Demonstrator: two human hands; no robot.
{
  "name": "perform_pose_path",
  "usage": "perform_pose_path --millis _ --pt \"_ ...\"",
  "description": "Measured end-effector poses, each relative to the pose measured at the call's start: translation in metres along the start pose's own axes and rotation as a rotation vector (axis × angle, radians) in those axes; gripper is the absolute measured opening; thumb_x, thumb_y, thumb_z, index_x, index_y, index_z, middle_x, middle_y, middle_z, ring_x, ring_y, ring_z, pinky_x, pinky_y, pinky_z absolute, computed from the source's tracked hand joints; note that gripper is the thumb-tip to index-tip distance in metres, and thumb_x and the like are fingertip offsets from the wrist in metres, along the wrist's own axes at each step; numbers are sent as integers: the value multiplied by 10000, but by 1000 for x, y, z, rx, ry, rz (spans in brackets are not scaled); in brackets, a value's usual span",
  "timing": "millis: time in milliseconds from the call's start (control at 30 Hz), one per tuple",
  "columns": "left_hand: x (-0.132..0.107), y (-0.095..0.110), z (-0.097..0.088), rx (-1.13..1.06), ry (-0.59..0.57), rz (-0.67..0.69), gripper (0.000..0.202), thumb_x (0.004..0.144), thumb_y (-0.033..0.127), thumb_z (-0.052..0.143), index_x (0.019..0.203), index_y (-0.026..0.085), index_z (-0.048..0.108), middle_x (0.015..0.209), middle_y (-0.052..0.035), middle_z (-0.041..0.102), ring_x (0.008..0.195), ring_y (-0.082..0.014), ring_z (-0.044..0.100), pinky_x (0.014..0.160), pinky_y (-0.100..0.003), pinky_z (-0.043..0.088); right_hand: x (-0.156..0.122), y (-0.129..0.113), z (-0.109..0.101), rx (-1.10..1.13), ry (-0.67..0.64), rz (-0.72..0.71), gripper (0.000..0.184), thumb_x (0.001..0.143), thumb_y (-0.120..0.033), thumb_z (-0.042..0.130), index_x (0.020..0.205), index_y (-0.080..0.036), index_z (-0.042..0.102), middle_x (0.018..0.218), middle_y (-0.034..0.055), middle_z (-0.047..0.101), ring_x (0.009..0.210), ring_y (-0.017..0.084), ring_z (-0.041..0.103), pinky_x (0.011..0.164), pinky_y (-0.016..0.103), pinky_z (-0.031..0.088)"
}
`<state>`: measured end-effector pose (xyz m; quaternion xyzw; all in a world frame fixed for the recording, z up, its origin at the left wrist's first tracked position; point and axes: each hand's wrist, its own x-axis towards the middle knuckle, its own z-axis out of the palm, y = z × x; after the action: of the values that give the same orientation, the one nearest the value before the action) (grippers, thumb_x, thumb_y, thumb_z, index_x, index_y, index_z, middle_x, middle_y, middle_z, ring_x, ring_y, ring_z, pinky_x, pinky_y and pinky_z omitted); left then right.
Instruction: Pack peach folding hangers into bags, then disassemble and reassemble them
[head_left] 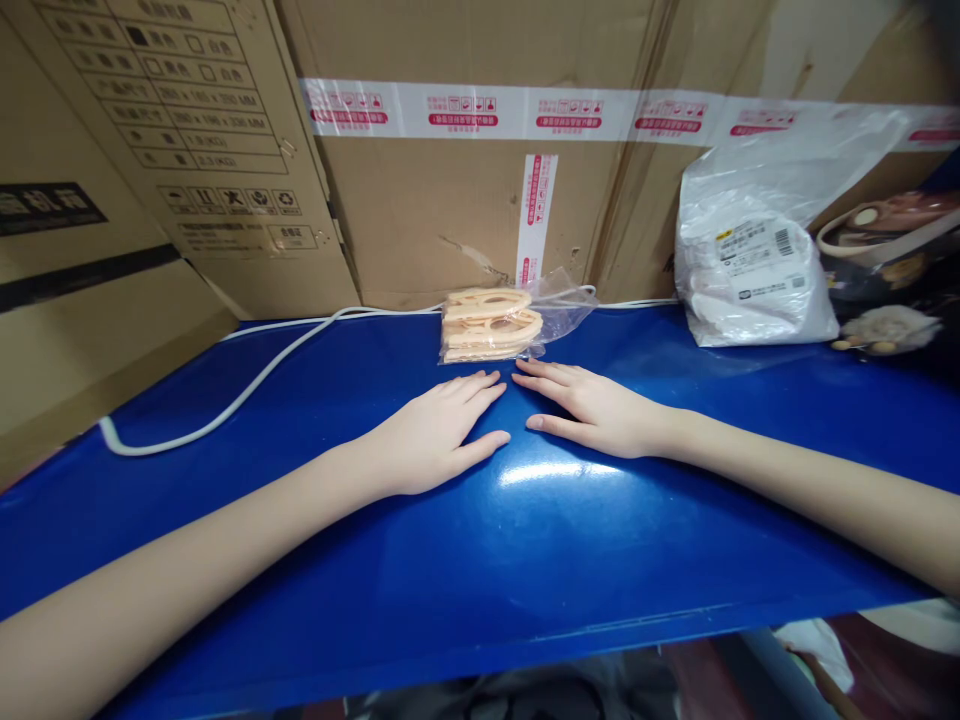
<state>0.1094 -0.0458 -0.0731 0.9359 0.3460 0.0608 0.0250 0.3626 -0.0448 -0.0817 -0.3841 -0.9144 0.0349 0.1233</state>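
Note:
My left hand point(446, 425) lies flat on the blue tabletop point(420, 580), its fingers stretched out and holding nothing. Opposite it, my right hand point(589, 408) also rests palm down with fingers extended. The fingertips of the two hands point toward each other with a small gap between them. Just beyond them stands a clear plastic bag point(566, 312) with a stack of cream-coloured, folded plastic pieces point(489, 328) inside, which look like folding clothes hangers. Both hands are close to the bag; whether a right fingertip touches its near edge, I cannot tell.
Cardboard boxes point(465, 210) wall off the back and the left side. A white cable point(255, 385) runs along the back and loops at left. On the right are a white plastic package point(750, 270) with a label and a dark bag point(892, 250) with a pale strap.

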Motion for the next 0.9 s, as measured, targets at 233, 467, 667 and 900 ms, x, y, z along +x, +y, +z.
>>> perform_pose_path --millis 233,467,667,900 --pt "1 1 0 -10 -20 -15 683 1022 536 343 1531 83 389 1604 -175 355 1495 -304 332 1215 -488 296 0 -3 -2 -92 -21 -11 730 1011 -593 334 1510 -73 446 1576 217 387 1448 351 406 1177 547 349" --pt "0 0 1 43 23 14 668 1023 549 332 1508 99 423 1576 -170 411 1466 -291 391 1183 -449 354 -2 -8 -3 -187 43 -52 643 1023 -531 358 1445 -78 532 1498 224 505 1319 369 555 1085 560 446" --pt "2 3 -4 220 225 63 429 1010 408 409 1246 143 651 1250 -131 704 1107 -287 673 918 -407 541 3 -14 -13 -279 120 -157 445 1026 -421 397 1289 -164 648 1309 147 671 1121 292 661 958 453 518" --pt "55 -50 -33 -90 451 -356 403 937 345 513 1268 131 598 1304 -146 629 1243 -321 551 1073 -472 418 55 50 -67 -136 204 647 345 910 -129 467 1196 -154 659 1007 140 757 888 284 710 823 441 527"
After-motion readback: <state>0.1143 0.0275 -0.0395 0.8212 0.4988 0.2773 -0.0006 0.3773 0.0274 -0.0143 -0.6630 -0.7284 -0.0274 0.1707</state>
